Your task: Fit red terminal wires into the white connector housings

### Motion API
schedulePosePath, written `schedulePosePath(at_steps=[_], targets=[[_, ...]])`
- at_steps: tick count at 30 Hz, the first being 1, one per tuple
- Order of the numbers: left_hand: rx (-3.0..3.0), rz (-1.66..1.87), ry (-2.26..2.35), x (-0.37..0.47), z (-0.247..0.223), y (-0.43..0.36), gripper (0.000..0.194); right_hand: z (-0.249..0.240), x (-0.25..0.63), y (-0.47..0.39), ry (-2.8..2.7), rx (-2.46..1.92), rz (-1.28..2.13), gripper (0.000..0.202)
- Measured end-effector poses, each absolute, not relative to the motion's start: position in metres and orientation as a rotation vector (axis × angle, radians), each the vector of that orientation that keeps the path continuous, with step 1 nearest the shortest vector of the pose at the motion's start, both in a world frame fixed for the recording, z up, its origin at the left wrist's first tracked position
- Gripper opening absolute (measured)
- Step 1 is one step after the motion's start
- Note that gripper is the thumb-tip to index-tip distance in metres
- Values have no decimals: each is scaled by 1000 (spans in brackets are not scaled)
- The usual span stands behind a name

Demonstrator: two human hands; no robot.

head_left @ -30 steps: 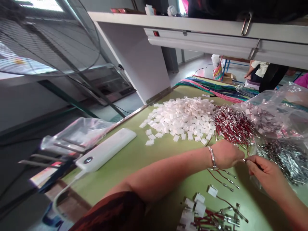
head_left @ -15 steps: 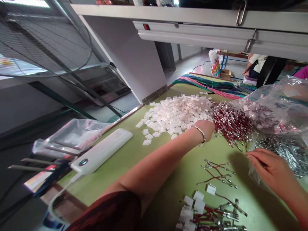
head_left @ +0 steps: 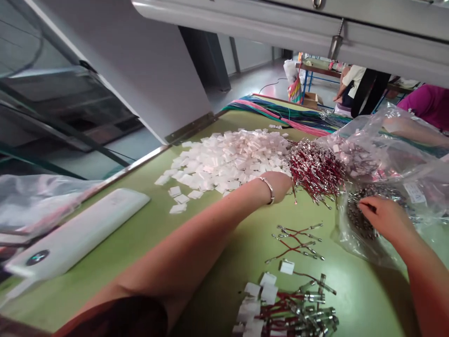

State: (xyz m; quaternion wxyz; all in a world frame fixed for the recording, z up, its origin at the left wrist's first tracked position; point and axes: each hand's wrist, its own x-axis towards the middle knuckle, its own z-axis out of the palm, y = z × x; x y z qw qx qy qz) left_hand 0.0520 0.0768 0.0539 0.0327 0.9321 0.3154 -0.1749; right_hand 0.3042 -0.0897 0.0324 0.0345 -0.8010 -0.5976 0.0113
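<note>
My left hand (head_left: 279, 186), with a bangle at the wrist, reaches to where a heap of white plastic connector housings (head_left: 228, 157) meets a pile of short red wires with metal terminals (head_left: 315, 171). Its fingers are hidden from view. Over the clear plastic bag of metal terminals (head_left: 361, 217), my right hand (head_left: 387, 217) has thumb and fingertips closed together; anything between them is too small to make out. Between my arms lie several loose red wires (head_left: 298, 243). Nearer to me is a bunch of wires fitted with white housings (head_left: 268, 295).
A white power bank (head_left: 84, 229) with a cable lies at the left. Long bundled wires (head_left: 280, 114) run along the back edge, beside another clear bag (head_left: 393, 140). A lamp (head_left: 245, 32) hangs overhead. Other people (head_left: 426, 105) are beyond the table.
The view has turned right and come closer to the table. My right hand has moved from the red wire pile's near edge to over the bag of terminals. My left hand stays beside the pile.
</note>
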Motion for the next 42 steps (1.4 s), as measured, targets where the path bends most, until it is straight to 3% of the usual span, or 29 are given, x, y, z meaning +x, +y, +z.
schedulePosePath(at_steps=[7,14,16,19,21,25,29,42], targets=[[2783,-188,535,41,67,87,14,9,275,-86,-1869,-2642,-170,30],[2106,-56,471,49,49,94,10,4,278,-87,-1901,-2630,-459,26],[2055,-24,522,52,41,95,15,4,280,-87,-1876,-2610,-508,24],[2110,36,623,55,34,95,36,7,285,-88,-1789,-2507,-540,22],[2147,94,674,57,34,92,45,9,287,-88,-1676,-2433,-473,21],[2187,195,608,62,38,81,25,16,278,-88,-1493,-2220,-85,21],[2120,273,448,73,30,61,21,23,249,-91,-1529,-1915,177,21],[2459,300,310,75,23,43,22,20,230,-95,-1714,-1723,235,17]])
